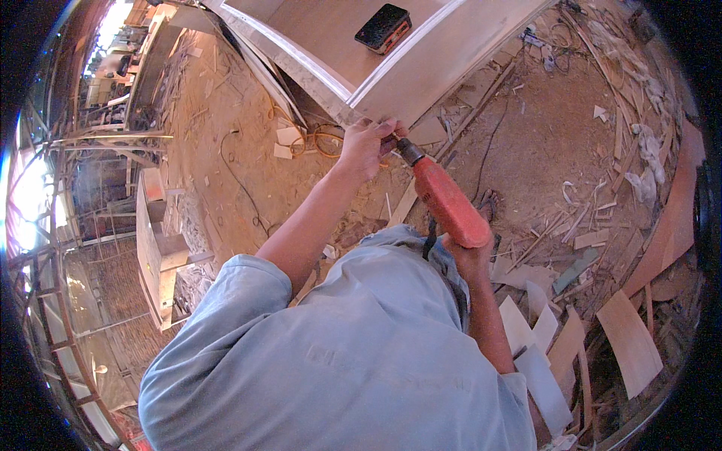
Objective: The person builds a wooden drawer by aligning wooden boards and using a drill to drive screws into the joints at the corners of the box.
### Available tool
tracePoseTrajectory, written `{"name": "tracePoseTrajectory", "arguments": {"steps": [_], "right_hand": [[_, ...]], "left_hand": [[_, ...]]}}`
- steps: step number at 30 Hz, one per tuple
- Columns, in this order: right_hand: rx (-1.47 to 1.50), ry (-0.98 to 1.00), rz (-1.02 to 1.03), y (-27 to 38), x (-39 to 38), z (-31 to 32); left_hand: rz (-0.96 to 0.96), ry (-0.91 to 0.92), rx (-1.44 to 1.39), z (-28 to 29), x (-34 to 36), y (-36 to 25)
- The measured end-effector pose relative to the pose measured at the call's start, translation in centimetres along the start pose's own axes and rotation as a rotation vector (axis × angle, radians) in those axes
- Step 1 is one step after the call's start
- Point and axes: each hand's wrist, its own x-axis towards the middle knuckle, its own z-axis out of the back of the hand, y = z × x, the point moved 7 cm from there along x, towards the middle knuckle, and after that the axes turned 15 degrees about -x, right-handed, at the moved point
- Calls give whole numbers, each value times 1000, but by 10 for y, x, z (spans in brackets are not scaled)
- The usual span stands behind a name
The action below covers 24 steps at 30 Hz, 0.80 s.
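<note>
My right hand [472,257] is wrapped around the rear of a red power drill [450,201], whose dark chuck points up and to the left. Just ahead of the chuck, my left hand [364,146] has its fingers drawn together near the tip of the drill. Whatever those fingers pinch is too small to make out. Both the drill tip and my left fingertips are by the near corner of a large wooden box-like piece [444,66] with white edging. On its inner panel lies a small black and orange case [383,28].
Wood offcuts and scraps litter the dirt floor, with pale board pieces [632,344] at the lower right. An orange cord [325,143] and a dark cable [242,185] lie left of the wooden piece. A wooden frame [154,248] stands at the left.
</note>
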Motion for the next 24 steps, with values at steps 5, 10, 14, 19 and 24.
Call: {"name": "tracePoseTrajectory", "arguments": {"steps": [5,10,14,19,24], "right_hand": [[-67,34,-21,-11,6,5],[-11,-81,-54,-23,-4,-7],[69,-74,-45,-25,-6,-10],[170,-48,-98,-26,-6,-15],[27,20,-103,-36,-3,-21]], "left_hand": [[-12,-23,117,2,-9,-3],[-947,-42,1196,11,-85,-108],[-1377,400,1665,-60,-65,-165],[-879,738,1782,-67,-1,-151],[-1009,745,1737,-64,-2,-150]]}}
